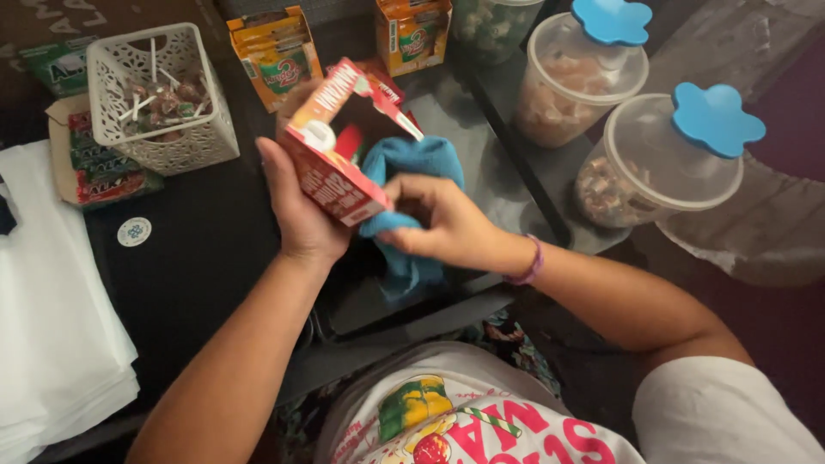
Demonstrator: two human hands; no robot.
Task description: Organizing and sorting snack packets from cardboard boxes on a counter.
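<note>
The left hand clasps a small red printed cardboard box with its top flap open, tilted above the dark glass counter. The right hand pinches a bunched blue microfibre cloth against the box's lower side. Wiping well likely calls for a steady box and light strokes, so the thin card keeps its shape. A white lattice plastic basket of lollipops stands near on the left.

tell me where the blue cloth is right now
In the head view, the blue cloth is at centre, held in the right hand against the red carton that the left hand grips.
</note>
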